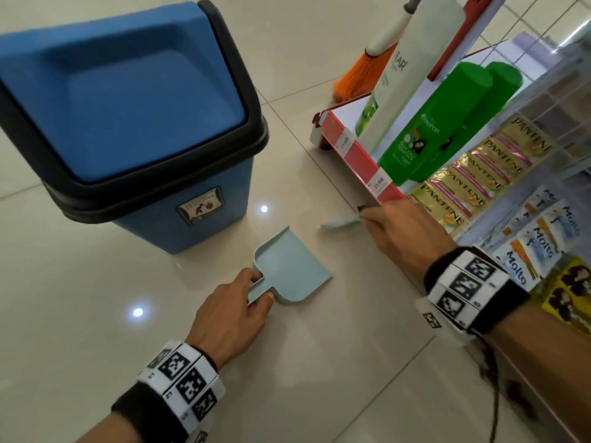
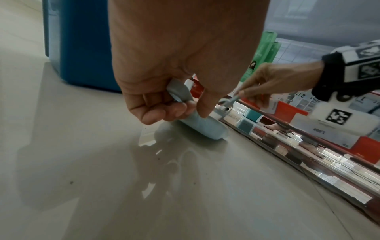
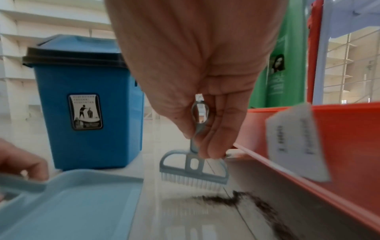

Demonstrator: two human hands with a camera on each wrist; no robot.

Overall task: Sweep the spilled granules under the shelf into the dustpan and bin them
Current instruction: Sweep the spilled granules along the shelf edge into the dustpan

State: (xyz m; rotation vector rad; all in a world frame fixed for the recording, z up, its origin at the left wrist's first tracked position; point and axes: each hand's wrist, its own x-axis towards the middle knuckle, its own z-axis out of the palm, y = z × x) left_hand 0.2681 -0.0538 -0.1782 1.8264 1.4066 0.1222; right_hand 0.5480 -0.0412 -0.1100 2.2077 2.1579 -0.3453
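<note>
A pale blue dustpan [image 1: 289, 266] lies flat on the tiled floor, its mouth toward the shelf. My left hand [image 1: 233, 310] grips its short handle [image 2: 179, 92]. My right hand [image 1: 403, 231] pinches the thin handle of a small pale blue brush [image 3: 194, 168], whose white bristles hang just above the floor at the shelf's edge. Dark granules [image 3: 236, 199] lie in a streak along the floor beside and under the red shelf lip [image 3: 339, 146], just past the bristles. The blue swing-lid bin [image 1: 128, 123] stands behind the dustpan.
The low shelf [image 1: 361, 155] on the right carries green shampoo bottles [image 1: 425, 132], a white bottle and hanging sachets [image 1: 479, 174]. An orange broom [image 1: 361, 71] leans behind the shelf. Glossy tiles spread in front and left of the dustpan.
</note>
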